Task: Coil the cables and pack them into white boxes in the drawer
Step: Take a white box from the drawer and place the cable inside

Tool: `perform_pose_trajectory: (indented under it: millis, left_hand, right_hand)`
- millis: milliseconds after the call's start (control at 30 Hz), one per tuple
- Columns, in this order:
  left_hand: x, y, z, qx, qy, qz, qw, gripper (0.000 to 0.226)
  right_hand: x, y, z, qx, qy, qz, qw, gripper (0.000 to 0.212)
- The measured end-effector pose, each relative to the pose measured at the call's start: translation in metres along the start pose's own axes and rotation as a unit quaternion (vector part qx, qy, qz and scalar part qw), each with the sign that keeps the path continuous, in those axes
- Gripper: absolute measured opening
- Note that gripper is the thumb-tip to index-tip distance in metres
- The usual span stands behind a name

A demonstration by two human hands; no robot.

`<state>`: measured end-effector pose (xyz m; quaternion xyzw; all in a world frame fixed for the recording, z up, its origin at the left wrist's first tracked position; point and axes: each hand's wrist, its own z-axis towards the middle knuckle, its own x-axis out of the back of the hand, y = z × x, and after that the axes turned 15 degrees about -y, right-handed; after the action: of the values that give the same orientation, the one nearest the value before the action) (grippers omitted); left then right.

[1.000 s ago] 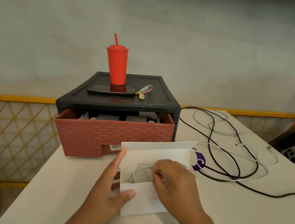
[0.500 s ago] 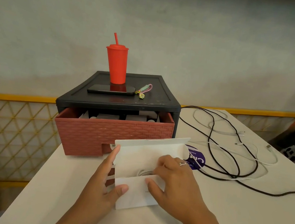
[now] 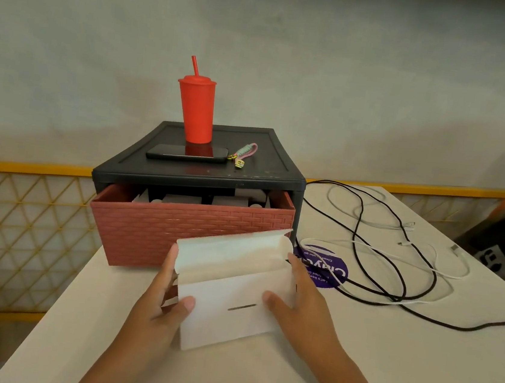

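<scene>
White box (image 3: pixel 229 324) held square, flap (image 3: pixel 231 252) open.
Left hand (image 3: pixel 162 307) and right hand (image 3: pixel 304 307) pinch its ends, thumbs on the front panel, probably squaring it to close; it sits just before the open drawer (image 3: pixel 177 233), loose cables (image 3: pixel 393 297) to its right.

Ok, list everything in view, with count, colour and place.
box: 1, white, before drawer, flap up
drawer: 1, reddish, pulled out, pale boxes inside
cabinet: 1, black, on table
cup: 1, red, on cabinet
phone: 1, black, before cup
strap: 1, pink-green, beside phone
black cable: 1 or more, table's right
white cables: several, same tangle
sticker: 1, purple, right of box
table: 1, white
left grip: holds box's left end
right grip: holds box's right end
</scene>
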<state>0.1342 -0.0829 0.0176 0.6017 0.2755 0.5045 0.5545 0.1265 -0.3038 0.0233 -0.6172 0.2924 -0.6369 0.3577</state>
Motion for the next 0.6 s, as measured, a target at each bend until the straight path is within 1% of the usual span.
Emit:
perform_pose_trajectory:
  millis: [100,167,267,400,500,600]
  left_hand:
    - [0.0,-0.009,0.004,0.014,0.003,-0.033,0.999,0.069]
    - [-0.002,-0.012,0.006,0.024,0.0,-0.042,0.999,0.063]
    - [-0.005,-0.016,0.008,0.024,0.001,-0.03,0.999,0.056]
    - [-0.006,-0.019,0.007,0.03,0.014,-0.021,0.999,0.052]
    - [-0.008,-0.016,0.008,0.041,0.015,-0.03,0.999,0.054]
    - [-0.009,-0.013,0.008,0.045,0.001,-0.035,0.998,0.065]
  right_hand:
    - [-0.006,0.001,0.002,-0.008,0.003,0.025,1.0,0.07]
    - [-0.005,0.001,0.002,-0.007,0.018,0.035,0.999,0.065]
    - [-0.005,0.001,0.002,-0.007,0.034,0.06,0.998,0.053]
    - [-0.005,0.003,0.003,-0.004,0.049,0.117,0.992,0.047]
    - [-0.005,0.004,0.004,0.005,0.042,0.131,0.991,0.05]
    - [-0.005,0.006,0.005,0.009,0.014,0.125,0.992,0.063]
